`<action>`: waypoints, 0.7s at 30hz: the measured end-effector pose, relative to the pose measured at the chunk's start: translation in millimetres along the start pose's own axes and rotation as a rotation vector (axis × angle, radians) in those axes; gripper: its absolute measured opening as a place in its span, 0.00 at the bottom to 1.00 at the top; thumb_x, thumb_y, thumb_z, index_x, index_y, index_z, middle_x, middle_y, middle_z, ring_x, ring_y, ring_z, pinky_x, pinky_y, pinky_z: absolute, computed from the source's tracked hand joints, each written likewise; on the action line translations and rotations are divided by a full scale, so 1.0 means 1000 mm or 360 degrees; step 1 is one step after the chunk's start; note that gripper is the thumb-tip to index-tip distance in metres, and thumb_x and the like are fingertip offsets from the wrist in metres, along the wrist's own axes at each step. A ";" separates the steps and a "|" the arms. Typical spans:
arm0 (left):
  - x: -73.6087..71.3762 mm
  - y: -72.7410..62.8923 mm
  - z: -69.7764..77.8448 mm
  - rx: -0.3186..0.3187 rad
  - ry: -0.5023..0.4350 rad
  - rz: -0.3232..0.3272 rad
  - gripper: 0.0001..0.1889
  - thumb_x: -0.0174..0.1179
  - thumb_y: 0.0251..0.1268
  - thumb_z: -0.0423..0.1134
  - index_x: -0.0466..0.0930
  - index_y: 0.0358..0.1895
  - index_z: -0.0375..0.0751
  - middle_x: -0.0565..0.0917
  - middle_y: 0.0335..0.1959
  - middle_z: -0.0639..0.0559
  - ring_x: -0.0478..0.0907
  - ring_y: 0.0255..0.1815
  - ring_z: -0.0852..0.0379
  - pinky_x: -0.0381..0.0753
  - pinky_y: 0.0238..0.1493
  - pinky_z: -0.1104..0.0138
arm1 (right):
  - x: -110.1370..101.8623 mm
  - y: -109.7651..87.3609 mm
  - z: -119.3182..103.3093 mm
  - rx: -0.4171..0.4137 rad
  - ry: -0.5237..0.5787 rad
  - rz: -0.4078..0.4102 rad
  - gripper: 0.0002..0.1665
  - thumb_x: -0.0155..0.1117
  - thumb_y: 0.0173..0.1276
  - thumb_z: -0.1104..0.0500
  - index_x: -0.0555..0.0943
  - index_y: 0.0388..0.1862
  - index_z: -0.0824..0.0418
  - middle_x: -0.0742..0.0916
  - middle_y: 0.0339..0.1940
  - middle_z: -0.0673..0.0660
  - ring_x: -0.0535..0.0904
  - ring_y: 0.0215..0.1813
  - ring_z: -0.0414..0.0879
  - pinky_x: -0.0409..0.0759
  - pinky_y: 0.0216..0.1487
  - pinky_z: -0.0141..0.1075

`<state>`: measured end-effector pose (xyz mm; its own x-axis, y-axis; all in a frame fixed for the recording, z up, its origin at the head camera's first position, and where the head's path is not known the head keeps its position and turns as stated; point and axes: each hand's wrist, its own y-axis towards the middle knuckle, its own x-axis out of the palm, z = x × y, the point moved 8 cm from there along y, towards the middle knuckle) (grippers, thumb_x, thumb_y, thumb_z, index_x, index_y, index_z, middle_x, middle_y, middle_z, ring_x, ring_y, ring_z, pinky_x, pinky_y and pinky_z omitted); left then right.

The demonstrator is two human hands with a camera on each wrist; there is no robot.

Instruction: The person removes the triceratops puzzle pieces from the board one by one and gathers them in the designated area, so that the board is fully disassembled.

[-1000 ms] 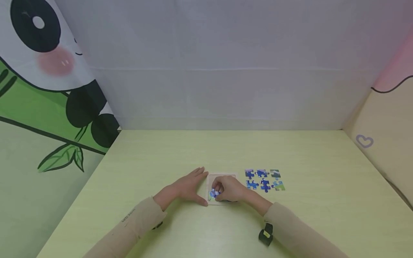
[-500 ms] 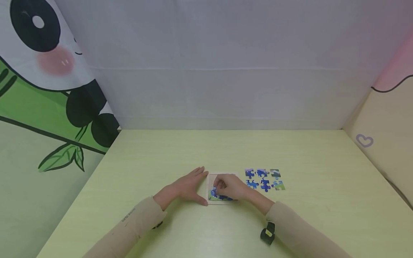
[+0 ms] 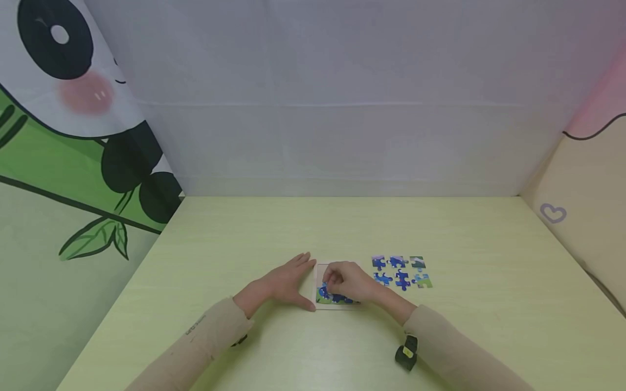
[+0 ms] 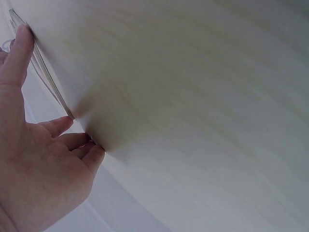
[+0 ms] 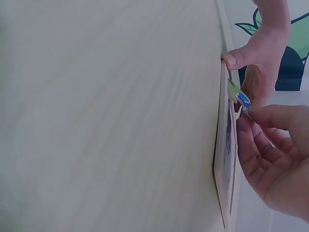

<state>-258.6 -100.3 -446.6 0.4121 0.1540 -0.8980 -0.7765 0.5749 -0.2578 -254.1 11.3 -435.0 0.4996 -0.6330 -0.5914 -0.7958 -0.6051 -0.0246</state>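
Observation:
My left hand (image 3: 287, 282) lies along the left edge of a flat, light-coloured puzzle tray (image 3: 337, 307), its thumb at the near corner and fingertips at the far one. Over the tray's left part, my right hand (image 3: 349, 282) pinches a blue and green puzzle piece (image 5: 243, 99) between thumb and fingers. In the right wrist view that piece is tilted, its green end down at the tray near the left thumb. Blue and green pieces lie along the tray's near side, partly hidden under the right hand. The left wrist view shows the fingertips on the tabletop by the tray's edge.
To the right of the tray, several loose puzzle pieces (image 3: 402, 279) lie in two rows on the pale wooden table (image 3: 244, 228). A grey-white wall (image 3: 342, 136) stands behind the table, with printed panels at both sides.
My right hand has shifted slightly upward in the head view and still pinches the piece at the tray's left part. More of the tray's lower row now shows. The left hand stays in place.

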 end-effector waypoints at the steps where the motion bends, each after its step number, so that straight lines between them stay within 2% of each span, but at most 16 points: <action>1: 0.000 0.001 0.000 0.0000 0.0003 -0.0001 0.56 0.66 0.40 0.63 0.49 0.70 0.38 0.46 0.72 0.41 0.41 0.72 0.46 0.52 0.68 0.54 | -0.001 0.000 0.000 -0.0004 0.0010 0.0002 0.05 0.60 0.59 0.68 0.77 0.34 0.61 0.81 0.26 0.48 0.75 0.31 0.39 0.76 0.34 0.29; 9: 0.000 0.002 0.000 0.0028 0.0007 0.0018 0.56 0.66 0.40 0.63 0.50 0.70 0.36 0.47 0.72 0.39 0.41 0.72 0.45 0.52 0.68 0.54 | -0.017 -0.007 0.001 -0.0009 0.0034 0.0029 0.07 0.60 0.59 0.69 0.78 0.36 0.62 0.81 0.28 0.50 0.76 0.31 0.41 0.77 0.34 0.29; 14: -0.001 0.002 0.001 0.0039 0.0013 0.0024 0.57 0.66 0.39 0.64 0.51 0.69 0.35 0.48 0.71 0.38 0.42 0.72 0.43 0.52 0.68 0.52 | -0.033 -0.019 0.007 0.0003 0.0031 0.0026 0.06 0.58 0.59 0.69 0.78 0.35 0.62 0.81 0.28 0.51 0.75 0.32 0.41 0.77 0.35 0.30; 21: 0.004 0.005 -0.005 0.0004 0.0061 0.0009 0.58 0.66 0.37 0.65 0.49 0.70 0.39 0.47 0.72 0.42 0.41 0.72 0.46 0.51 0.68 0.54 | -0.053 -0.040 0.023 -0.0021 -0.0039 0.0058 0.06 0.58 0.60 0.69 0.78 0.34 0.62 0.81 0.28 0.51 0.75 0.33 0.42 0.77 0.33 0.30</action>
<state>-263.0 -100.7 -453.4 0.3893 0.1263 -0.9124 -0.7774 0.5764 -0.2519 -257.2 80.3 -421.3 0.4616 -0.6428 -0.6113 -0.8087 -0.5882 0.0080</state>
